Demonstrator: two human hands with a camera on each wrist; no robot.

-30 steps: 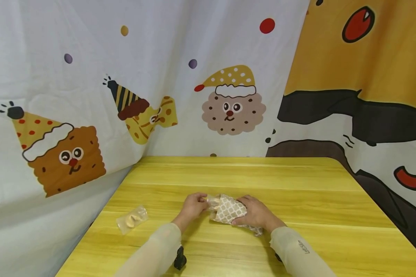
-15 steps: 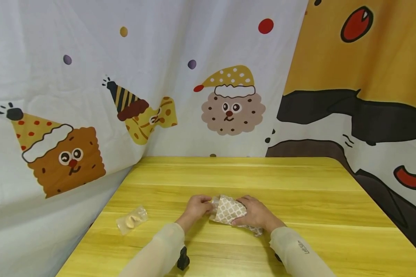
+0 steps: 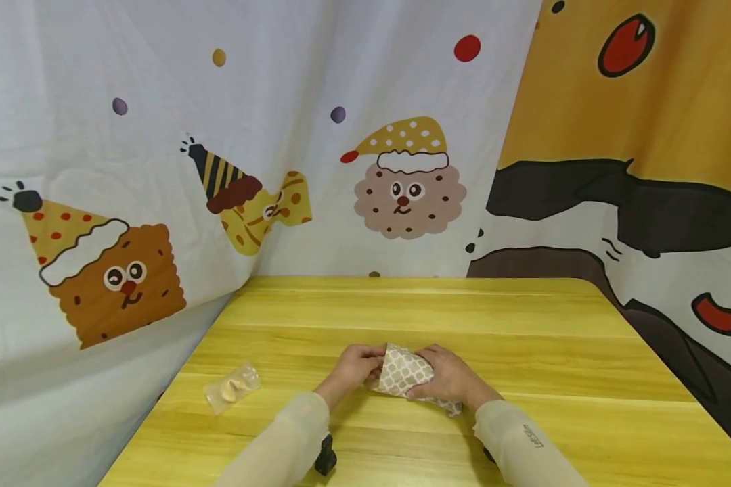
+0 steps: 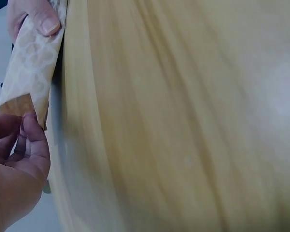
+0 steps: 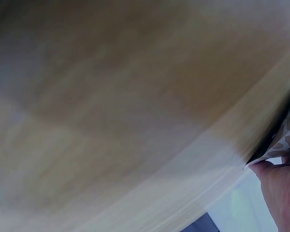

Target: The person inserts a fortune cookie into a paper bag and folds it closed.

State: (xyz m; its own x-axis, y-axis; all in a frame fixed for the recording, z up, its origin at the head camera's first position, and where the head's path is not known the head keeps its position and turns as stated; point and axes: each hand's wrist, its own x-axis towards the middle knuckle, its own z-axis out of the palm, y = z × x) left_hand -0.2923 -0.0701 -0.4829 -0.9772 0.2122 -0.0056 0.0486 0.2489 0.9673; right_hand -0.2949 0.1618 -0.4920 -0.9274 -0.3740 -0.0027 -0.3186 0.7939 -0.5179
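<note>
A tan paper bag (image 3: 405, 370) with a white lattice print lies on its side on the table, its mouth facing left. My right hand (image 3: 451, 375) grips its middle, thumb on the near side and fingers over the far side. My left hand (image 3: 356, 365) is right at the mouth, thumb and fingers pinched together on a clear plastic packet, which is mostly hidden by the hand and the bag. The left wrist view shows the fingertips of the left hand (image 4: 19, 159) at the bag's brown inner side. In the right wrist view, the right thumb (image 5: 262, 166) presses the bag's edge.
Another clear packet (image 3: 233, 388) with a pale yellow piece inside lies on the left of the wooden table (image 3: 524, 338). A printed cartoon curtain (image 3: 304, 81) hangs behind the table. Black wrist devices (image 3: 325, 454) sit under the sleeves.
My left hand has moved right, bringing the clear packet into the bag's mouth until little of it shows. The right hand and the bag have stayed nearly still.
</note>
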